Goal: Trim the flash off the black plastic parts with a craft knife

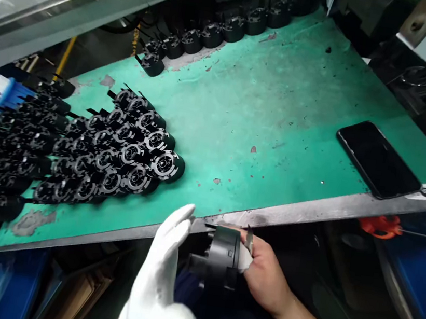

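Note:
My right hand [266,274], bare, grips a round black plastic housing [222,249] just off the table's front edge. The housing is turned on its side, with thin prongs pointing left. A small dull metal piece [249,239] shows at my right fingers, and something whitish [245,259] lies between hand and housing; I cannot make out either kind. To the left of the housing, my left hand [161,273] wears a white glove. Its fingers are stretched out and its thumb stands apart, with nothing held. A gap shows between the glove and the housing.
Similar black housings [131,154] stand in packed rows at the left of the green table mat [250,117], and more [211,35] line its back edge. A black phone [380,159] lies at the right. A metal rail [99,6] crosses the upper left; a blue bin [11,96] sits far left.

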Demonstrator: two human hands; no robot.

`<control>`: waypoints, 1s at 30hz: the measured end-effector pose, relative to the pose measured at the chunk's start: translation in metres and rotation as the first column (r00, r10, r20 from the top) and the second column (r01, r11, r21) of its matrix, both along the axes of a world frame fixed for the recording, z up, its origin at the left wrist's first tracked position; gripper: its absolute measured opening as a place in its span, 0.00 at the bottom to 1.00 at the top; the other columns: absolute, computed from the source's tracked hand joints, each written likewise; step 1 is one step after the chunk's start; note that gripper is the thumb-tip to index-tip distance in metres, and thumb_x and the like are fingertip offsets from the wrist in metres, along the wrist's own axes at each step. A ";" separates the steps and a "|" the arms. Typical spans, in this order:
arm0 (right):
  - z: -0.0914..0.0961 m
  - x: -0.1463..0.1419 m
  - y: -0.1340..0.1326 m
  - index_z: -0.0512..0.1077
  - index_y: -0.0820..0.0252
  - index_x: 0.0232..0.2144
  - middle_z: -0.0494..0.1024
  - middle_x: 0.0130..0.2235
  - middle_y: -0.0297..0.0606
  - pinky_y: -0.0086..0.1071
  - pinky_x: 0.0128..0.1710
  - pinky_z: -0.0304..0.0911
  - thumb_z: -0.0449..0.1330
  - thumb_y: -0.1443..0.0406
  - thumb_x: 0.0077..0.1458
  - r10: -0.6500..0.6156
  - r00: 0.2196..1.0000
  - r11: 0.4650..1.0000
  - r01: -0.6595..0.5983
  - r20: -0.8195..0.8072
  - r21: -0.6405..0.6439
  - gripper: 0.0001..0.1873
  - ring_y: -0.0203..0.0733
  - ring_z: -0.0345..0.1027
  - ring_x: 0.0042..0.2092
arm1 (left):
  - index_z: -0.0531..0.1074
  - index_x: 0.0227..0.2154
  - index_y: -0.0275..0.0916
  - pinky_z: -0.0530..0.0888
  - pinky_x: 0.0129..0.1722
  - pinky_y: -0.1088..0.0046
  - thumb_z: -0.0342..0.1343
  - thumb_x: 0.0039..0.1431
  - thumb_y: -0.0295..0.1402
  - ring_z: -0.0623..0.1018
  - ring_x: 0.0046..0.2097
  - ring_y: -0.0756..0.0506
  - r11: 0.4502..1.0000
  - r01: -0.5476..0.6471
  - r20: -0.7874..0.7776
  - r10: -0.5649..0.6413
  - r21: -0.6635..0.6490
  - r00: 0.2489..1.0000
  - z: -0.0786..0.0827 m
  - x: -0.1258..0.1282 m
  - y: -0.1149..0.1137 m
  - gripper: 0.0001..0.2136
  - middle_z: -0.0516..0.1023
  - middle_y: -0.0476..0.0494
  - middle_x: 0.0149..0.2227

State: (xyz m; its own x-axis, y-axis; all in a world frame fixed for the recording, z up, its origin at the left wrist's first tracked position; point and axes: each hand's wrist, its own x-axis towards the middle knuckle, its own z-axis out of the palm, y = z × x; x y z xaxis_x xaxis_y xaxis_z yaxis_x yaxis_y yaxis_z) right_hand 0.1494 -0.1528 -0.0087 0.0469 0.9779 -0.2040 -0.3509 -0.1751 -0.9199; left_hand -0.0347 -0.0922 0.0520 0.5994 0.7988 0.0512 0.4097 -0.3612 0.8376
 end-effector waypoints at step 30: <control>-0.024 -0.018 0.001 0.79 0.51 0.50 0.83 0.45 0.37 0.36 0.48 0.68 0.52 0.61 0.69 0.181 0.981 0.954 -0.157 0.073 -0.256 0.16 0.44 0.75 0.42 | 0.71 0.51 0.41 0.71 0.57 0.48 0.67 0.51 0.26 0.72 0.54 0.35 0.812 -0.216 -0.301 0.427 0.542 0.853 -0.047 0.021 -0.008 0.23 0.71 0.39 0.48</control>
State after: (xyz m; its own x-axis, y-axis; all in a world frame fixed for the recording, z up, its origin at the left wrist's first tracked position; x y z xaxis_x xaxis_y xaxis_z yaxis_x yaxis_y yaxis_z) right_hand 0.1310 -0.1523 -0.0329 -0.0835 0.8921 -0.4440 -0.2104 -0.4513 -0.8672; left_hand -0.0138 -0.1004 0.0053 0.3632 0.8845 0.2928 0.8257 -0.4511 0.3387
